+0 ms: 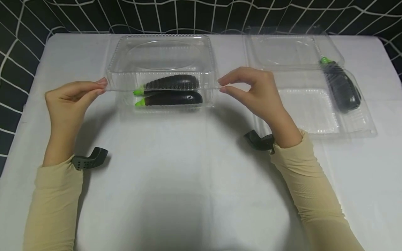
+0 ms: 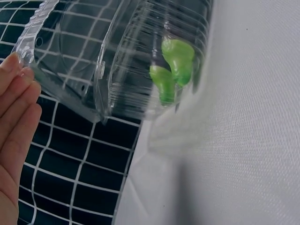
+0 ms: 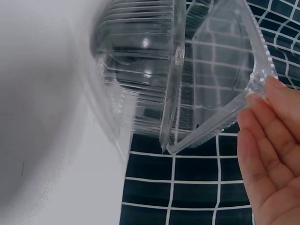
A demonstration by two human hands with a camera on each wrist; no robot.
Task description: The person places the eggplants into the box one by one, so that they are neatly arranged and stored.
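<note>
A clear plastic clamshell box [image 1: 157, 108] sits at the back left of the table, its hinged lid [image 1: 163, 52] partly raised. Two toy eggplants lie side by side in its base: a rear eggplant [image 1: 171, 82] and a front eggplant [image 1: 179, 98], their green stems [image 2: 178, 61] pointing left. My left hand [image 1: 70, 101] pinches the lid's left front corner between thumb and fingers. At the opposite corner, my right hand [image 1: 259, 92] pinches the lid edge [image 3: 260, 77] the same way. Seen from the right wrist, the eggplants are blurred behind the ribbed plastic.
A second clear clamshell box [image 1: 307, 134] lies opened out at the right, behind my right forearm. Another toy eggplant [image 1: 342, 87] rests along its right side. Behind the table runs a dark cloth with a white grid [image 1: 194, 17]. White cloth [image 1: 176, 174] covers the table.
</note>
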